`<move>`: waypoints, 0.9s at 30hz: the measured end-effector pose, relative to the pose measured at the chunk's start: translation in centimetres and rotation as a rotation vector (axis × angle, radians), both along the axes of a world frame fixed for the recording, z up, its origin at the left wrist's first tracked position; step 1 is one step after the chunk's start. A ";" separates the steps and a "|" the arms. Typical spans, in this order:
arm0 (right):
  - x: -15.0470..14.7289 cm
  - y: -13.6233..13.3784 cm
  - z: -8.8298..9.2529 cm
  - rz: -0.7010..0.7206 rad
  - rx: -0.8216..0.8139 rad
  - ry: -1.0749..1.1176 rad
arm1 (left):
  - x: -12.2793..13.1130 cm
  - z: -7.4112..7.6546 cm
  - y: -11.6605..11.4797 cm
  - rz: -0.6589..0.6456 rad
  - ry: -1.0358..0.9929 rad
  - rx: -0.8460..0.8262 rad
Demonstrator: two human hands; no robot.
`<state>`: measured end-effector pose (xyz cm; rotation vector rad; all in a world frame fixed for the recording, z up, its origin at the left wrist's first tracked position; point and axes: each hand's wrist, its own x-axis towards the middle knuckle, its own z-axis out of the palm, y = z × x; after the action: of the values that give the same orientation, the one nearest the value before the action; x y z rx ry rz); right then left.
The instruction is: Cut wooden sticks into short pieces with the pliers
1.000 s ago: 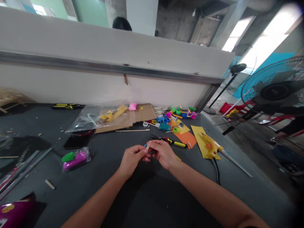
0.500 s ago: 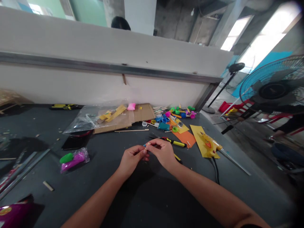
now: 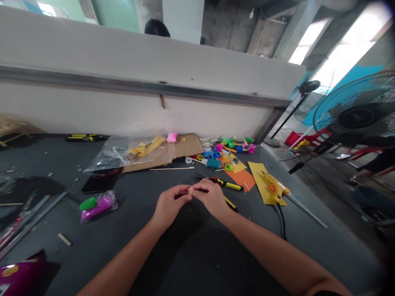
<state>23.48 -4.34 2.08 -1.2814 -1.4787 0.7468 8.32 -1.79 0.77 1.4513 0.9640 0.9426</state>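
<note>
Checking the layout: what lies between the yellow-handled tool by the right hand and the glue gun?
In the head view: an orange sheet, then part of the yellow sheet under the glue gun.

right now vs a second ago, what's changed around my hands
The small wooden piece has become mostly hidden: just a pale tip shows at the right hand, and the blue bit beside it has gone from sight. The right wrist uncovers more of the yellow handle. Any release by the left hand is unclear. The hot glue gun and purple packet stayed put.
</note>
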 end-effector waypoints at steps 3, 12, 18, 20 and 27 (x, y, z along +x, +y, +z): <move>0.7 0.4 1.0 0.073 -0.045 -0.087 | -0.2 -0.1 0.3 -0.008 -0.026 -0.040; 7.4 0.8 2.2 -0.001 -0.406 -1.198 | -2.6 0.6 1.6 0.315 -0.037 0.032; 7.7 1.4 1.7 0.045 -0.483 -1.225 | -3.0 1.1 1.9 0.349 -0.132 0.018; 7.4 1.3 2.0 0.023 -0.462 -1.183 | -2.9 1.1 1.9 0.326 -0.147 -0.002; 3.5 -1.0 3.7 -0.016 -0.243 -0.760 | -2.9 1.2 1.8 0.323 -0.110 0.056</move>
<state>27.02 -5.29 5.77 -1.8892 -2.0061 0.4441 5.38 0.01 2.00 1.2967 1.1178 1.2802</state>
